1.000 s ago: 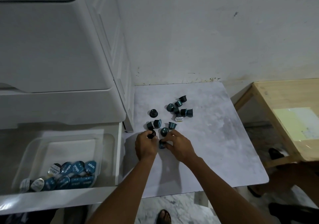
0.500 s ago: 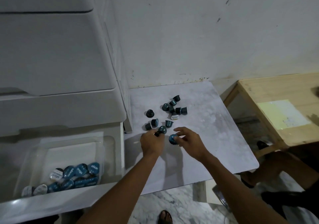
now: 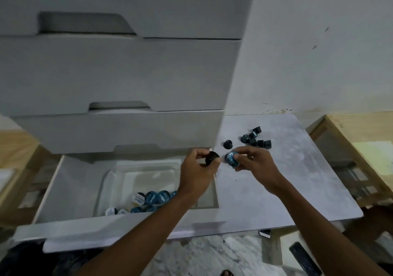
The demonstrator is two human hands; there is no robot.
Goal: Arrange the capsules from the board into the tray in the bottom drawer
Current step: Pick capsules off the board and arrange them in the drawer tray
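Both hands have come up off the board since half a second ago, each carrying a capsule over toward the drawer side. Left hand [image 3: 196, 174] has its fingers pinched around a dark capsule [image 3: 211, 158], hovering over the right edge of the open bottom drawer [image 3: 63, 182]. Right hand [image 3: 254, 165] is curled around a blue capsule [image 3: 231, 158] with its foil lid facing the camera; there's white print on the lid but it's too blurry to read. That one sits just beside the dark one, above the left edge of the grey board [image 3: 297, 180].

Further back on the board there's a lone dark capsule [image 3: 228, 144] and a small cluster of capsules [image 3: 256, 139] bunched together, some tipped over.

Down in the drawer, the clear tray [image 3: 106, 182] already has a bunch of capsules [image 3: 148, 201] lined up along its near side, mostly blue lids plus a few white ones. They've got lettering too, but honestly can't make out a brand from this shot.
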